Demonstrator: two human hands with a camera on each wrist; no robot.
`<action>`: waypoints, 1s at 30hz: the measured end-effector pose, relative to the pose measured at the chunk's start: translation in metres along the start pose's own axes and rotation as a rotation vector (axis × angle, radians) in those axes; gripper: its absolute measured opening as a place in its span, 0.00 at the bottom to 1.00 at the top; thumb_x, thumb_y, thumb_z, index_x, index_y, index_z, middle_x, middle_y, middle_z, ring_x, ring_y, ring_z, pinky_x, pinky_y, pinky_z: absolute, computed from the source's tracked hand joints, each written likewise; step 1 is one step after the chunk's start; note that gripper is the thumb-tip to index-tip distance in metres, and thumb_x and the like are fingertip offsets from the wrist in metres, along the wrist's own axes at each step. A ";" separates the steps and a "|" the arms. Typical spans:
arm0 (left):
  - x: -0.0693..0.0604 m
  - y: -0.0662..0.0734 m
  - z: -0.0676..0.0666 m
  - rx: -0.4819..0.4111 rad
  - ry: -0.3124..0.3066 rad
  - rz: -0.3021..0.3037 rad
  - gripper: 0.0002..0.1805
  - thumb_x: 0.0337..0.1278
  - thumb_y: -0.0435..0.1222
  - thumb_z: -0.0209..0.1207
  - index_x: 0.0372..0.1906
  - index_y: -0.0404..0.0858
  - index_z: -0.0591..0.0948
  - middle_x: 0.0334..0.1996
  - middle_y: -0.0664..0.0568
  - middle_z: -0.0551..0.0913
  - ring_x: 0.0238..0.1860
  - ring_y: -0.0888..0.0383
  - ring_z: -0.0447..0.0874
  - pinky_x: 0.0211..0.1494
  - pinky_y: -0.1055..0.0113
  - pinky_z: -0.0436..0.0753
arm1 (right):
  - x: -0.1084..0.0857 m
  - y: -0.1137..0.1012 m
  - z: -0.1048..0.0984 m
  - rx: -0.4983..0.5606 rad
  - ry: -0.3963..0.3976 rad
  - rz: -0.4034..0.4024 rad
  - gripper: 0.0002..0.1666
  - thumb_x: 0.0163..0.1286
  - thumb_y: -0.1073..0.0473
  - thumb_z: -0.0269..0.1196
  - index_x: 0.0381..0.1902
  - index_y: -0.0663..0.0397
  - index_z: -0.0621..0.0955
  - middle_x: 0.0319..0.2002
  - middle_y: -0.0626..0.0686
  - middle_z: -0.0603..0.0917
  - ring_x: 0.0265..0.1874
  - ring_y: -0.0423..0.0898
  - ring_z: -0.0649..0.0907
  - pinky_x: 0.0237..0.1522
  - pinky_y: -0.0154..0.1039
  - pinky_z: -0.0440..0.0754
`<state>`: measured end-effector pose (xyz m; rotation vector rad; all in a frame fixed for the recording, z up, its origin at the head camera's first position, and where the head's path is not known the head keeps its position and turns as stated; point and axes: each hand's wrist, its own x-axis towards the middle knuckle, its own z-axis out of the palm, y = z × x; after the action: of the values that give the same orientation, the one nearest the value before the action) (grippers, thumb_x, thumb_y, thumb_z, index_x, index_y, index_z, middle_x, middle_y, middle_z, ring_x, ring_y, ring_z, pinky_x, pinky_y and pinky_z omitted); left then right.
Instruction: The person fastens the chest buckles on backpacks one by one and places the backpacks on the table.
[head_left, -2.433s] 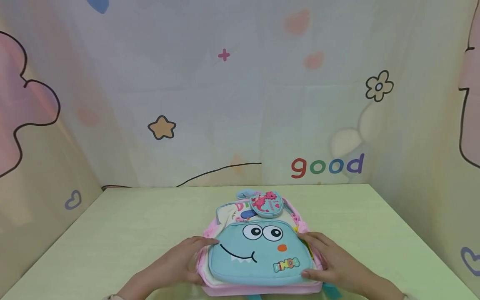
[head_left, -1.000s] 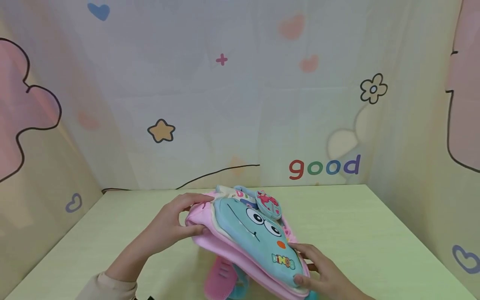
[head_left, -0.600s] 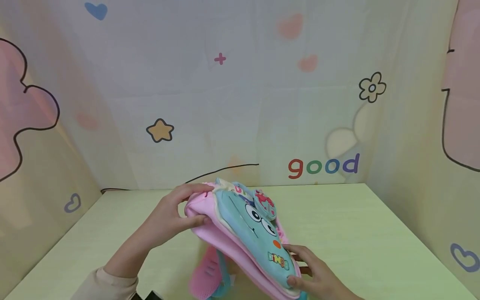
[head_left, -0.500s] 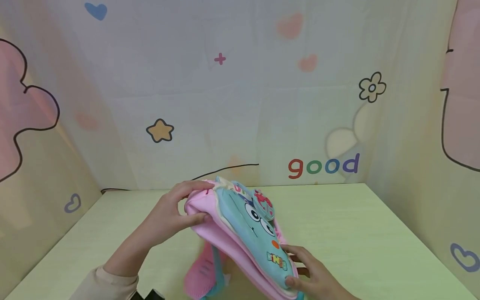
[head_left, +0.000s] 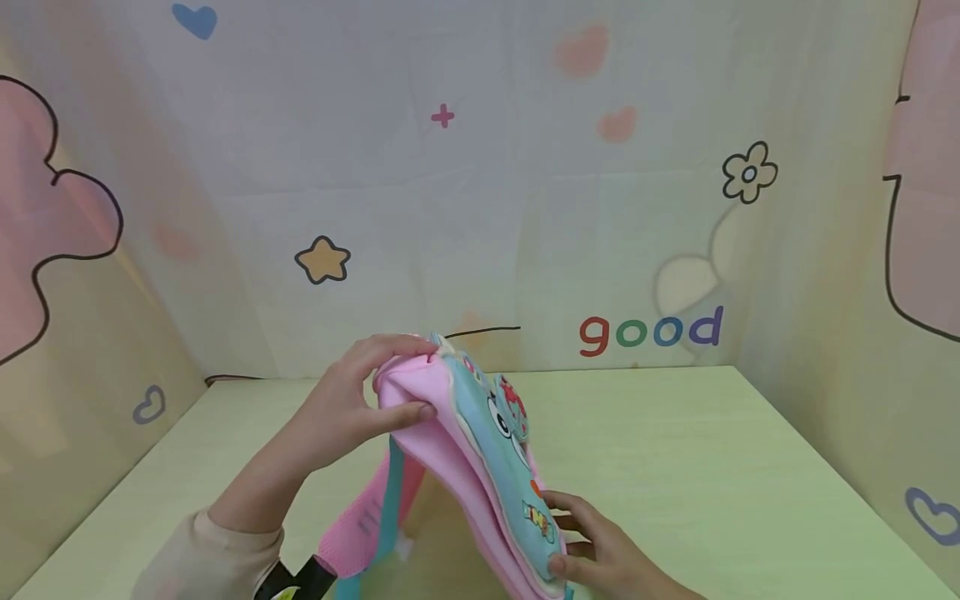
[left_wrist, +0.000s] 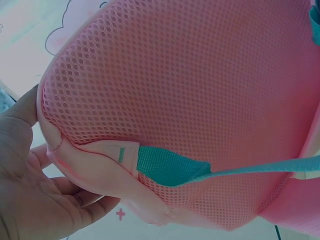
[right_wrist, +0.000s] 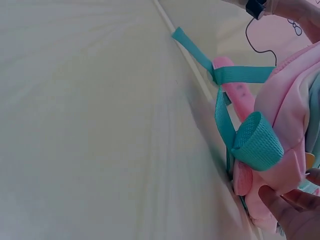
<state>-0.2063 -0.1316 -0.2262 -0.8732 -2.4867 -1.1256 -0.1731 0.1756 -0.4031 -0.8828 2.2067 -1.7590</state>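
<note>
In the head view a child's pink and teal backpack [head_left: 504, 471] stands tilted on edge, its cartoon face turned to the right. My left hand [head_left: 348, 412] grips the raised pink corner, thumb on the underside and fingers over the far edge. At the lower end my right hand [head_left: 596, 550] holds the other corner between thumb and fingers. A small round pouch [head_left: 514, 408] hangs on the front. The pink shoulder strap [head_left: 356, 529] dangles below. The left wrist view shows the pink mesh back panel [left_wrist: 175, 75]; a teal webbing loop [right_wrist: 257, 142] appears in the right wrist view.
The pale green table [head_left: 675, 467] lies beneath the backpack. Behind it rises a printed cloth backdrop [head_left: 480, 208] with the word "good", and cloth walls stand at both sides. A dark wrist device [head_left: 300, 579] sits at my left sleeve.
From lying flat and face up, the backpack has been tilted onto its right side. My left hand rose with its corner, my right hand shifted left, and the pink strap came into sight.
</note>
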 end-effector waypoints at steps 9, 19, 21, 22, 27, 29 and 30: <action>0.008 0.013 -0.008 0.044 -0.036 -0.001 0.29 0.47 0.41 0.70 0.59 0.51 0.78 0.62 0.53 0.74 0.64 0.52 0.68 0.58 0.50 0.75 | 0.014 -0.002 0.012 0.074 -0.068 0.026 0.37 0.72 0.51 0.57 0.70 0.63 0.58 0.67 0.72 0.60 0.56 0.29 0.75 0.53 0.28 0.78; 0.009 0.021 -0.012 0.104 -0.066 -0.017 0.30 0.46 0.42 0.71 0.58 0.50 0.77 0.61 0.54 0.74 0.63 0.52 0.67 0.55 0.55 0.78 | 0.026 0.002 0.024 0.090 -0.124 -0.018 0.40 0.71 0.50 0.58 0.71 0.63 0.56 0.68 0.72 0.60 0.56 0.30 0.76 0.53 0.30 0.79; 0.010 0.022 -0.012 0.109 -0.068 -0.010 0.29 0.46 0.42 0.71 0.58 0.50 0.77 0.61 0.54 0.75 0.63 0.53 0.68 0.55 0.54 0.77 | 0.028 0.001 0.026 0.090 -0.132 -0.016 0.41 0.71 0.48 0.58 0.71 0.63 0.56 0.68 0.71 0.60 0.56 0.31 0.76 0.53 0.30 0.79; 0.010 0.022 -0.012 0.111 -0.069 -0.003 0.29 0.46 0.42 0.71 0.58 0.50 0.78 0.60 0.54 0.75 0.63 0.52 0.68 0.55 0.54 0.77 | 0.028 0.001 0.027 0.091 -0.135 -0.016 0.42 0.71 0.47 0.58 0.71 0.63 0.55 0.68 0.72 0.60 0.56 0.32 0.76 0.53 0.30 0.79; 0.011 0.026 -0.010 0.120 -0.080 0.020 0.28 0.46 0.41 0.71 0.57 0.49 0.78 0.59 0.53 0.76 0.63 0.51 0.68 0.55 0.53 0.76 | 0.033 0.003 0.031 0.092 -0.138 -0.011 0.43 0.70 0.47 0.59 0.71 0.65 0.55 0.68 0.73 0.60 0.55 0.32 0.76 0.52 0.29 0.79; 0.011 0.030 -0.009 0.126 -0.088 0.023 0.29 0.45 0.41 0.72 0.57 0.50 0.78 0.59 0.53 0.76 0.63 0.51 0.67 0.55 0.53 0.76 | 0.035 0.005 0.032 0.100 -0.145 -0.011 0.44 0.70 0.49 0.59 0.71 0.66 0.54 0.68 0.73 0.59 0.55 0.31 0.76 0.52 0.29 0.79; 0.010 0.031 -0.008 0.129 -0.094 0.024 0.30 0.44 0.41 0.72 0.58 0.50 0.78 0.59 0.53 0.76 0.62 0.51 0.67 0.54 0.54 0.77 | 0.036 0.005 0.033 0.107 -0.147 -0.009 0.44 0.69 0.50 0.60 0.71 0.67 0.54 0.68 0.74 0.59 0.54 0.30 0.76 0.52 0.29 0.79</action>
<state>-0.1948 -0.1173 -0.1978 -0.9363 -2.5833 -0.9253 -0.1876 0.1291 -0.4098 -0.9657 2.0010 -1.7379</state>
